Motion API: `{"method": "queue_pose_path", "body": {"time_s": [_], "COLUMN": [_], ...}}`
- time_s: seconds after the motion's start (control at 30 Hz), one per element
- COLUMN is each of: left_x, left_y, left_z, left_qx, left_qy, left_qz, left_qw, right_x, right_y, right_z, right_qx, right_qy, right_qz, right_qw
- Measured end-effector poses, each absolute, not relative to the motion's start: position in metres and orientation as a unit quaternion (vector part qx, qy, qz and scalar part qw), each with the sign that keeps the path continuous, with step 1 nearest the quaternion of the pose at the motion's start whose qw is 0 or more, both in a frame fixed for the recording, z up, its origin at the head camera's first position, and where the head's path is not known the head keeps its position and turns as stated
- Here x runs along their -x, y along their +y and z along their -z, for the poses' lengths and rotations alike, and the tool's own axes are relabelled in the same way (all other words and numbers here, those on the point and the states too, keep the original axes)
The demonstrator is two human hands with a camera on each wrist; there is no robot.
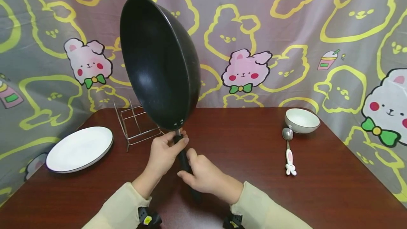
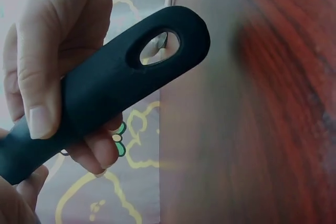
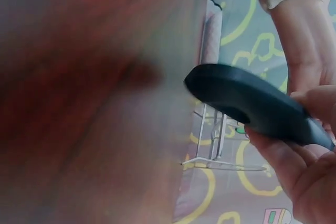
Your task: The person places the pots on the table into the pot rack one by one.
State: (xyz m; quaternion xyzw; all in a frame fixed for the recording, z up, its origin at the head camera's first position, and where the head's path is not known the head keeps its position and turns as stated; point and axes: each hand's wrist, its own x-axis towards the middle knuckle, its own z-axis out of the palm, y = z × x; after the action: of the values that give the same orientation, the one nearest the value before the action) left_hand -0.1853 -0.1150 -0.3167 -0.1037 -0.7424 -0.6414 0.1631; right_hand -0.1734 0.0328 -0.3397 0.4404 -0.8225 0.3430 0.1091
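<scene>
A black wok (image 1: 152, 63) is held upright above the table, its dark hollow facing left and toward me. My left hand (image 1: 163, 153) grips the black handle (image 1: 183, 158) close below the bowl, thumb across the front. Lower on the same handle, my right hand (image 1: 208, 176) holds it between thumb and fingers. The left wrist view shows the handle's rounded end (image 2: 191, 35) with its oval hanging hole, and the right hand's thumb lying over the grip. In the right wrist view the handle end (image 3: 220, 85) points out past the fingers over the table.
Behind the wok on the left stands a wire rack (image 1: 140, 123), partly hidden by it. A white plate (image 1: 81, 147) with a dark rim lies at the left. At the right are a white bowl (image 1: 302, 121) and a bunny-handled spoon (image 1: 288, 151). Patterned cloth (image 1: 241, 20) surrounds the brown table (image 1: 248, 144).
</scene>
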Motion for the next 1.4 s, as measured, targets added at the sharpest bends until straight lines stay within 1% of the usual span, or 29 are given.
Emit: {"method": "queue_pose_path", "body": {"time_s": [0.07,0.1,0.17,0.27,0.37,0.43,0.53,0.73,1.03,1.27,1.4], "left_x": [0.184,0.184,0.182,0.181,0.181,0.181,0.180,0.179,0.170,0.170,0.171], "left_y": [-0.118,-0.120,-0.123,-0.126,-0.129,-0.131,-0.133,-0.140,-0.153,-0.164,-0.169], "left_z": [0.316,0.315,0.314,0.313,0.315,0.316,0.315,0.315,0.313,0.309,0.309], "left_qx": [0.106,0.107,0.109,0.114,0.113,0.109,0.106,0.116,0.078,0.077,0.077], "left_qy": [-0.751,-0.753,-0.754,-0.748,-0.744,-0.743,-0.745,-0.755,-0.801,-0.833,-0.833], "left_qz": [0.630,0.627,0.625,0.631,0.637,0.639,0.637,0.615,0.562,0.504,0.501], "left_qw": [0.167,0.167,0.168,0.170,0.169,0.167,0.168,0.195,0.191,0.217,0.220], "right_x": [0.174,0.175,0.175,0.177,0.180,0.184,0.188,0.192,0.195,0.197,0.199], "right_y": [0.031,0.031,0.029,0.024,0.019,0.015,0.011,0.000,-0.020,-0.033,-0.037], "right_z": [0.339,0.338,0.336,0.334,0.335,0.337,0.337,0.338,0.342,0.336,0.335], "right_qx": [-0.445,-0.443,-0.434,-0.383,-0.332,-0.309,-0.298,-0.289,-0.290,-0.299,-0.303], "right_qy": [-0.814,-0.809,-0.798,-0.782,-0.764,-0.754,-0.740,-0.738,-0.739,-0.754,-0.767], "right_qz": [-0.361,-0.377,-0.418,-0.489,-0.541,-0.564,-0.581,-0.591,-0.586,-0.567,-0.547], "right_qw": [0.097,0.079,0.031,-0.055,-0.113,-0.137,-0.163,-0.152,-0.162,-0.146,-0.142]}}
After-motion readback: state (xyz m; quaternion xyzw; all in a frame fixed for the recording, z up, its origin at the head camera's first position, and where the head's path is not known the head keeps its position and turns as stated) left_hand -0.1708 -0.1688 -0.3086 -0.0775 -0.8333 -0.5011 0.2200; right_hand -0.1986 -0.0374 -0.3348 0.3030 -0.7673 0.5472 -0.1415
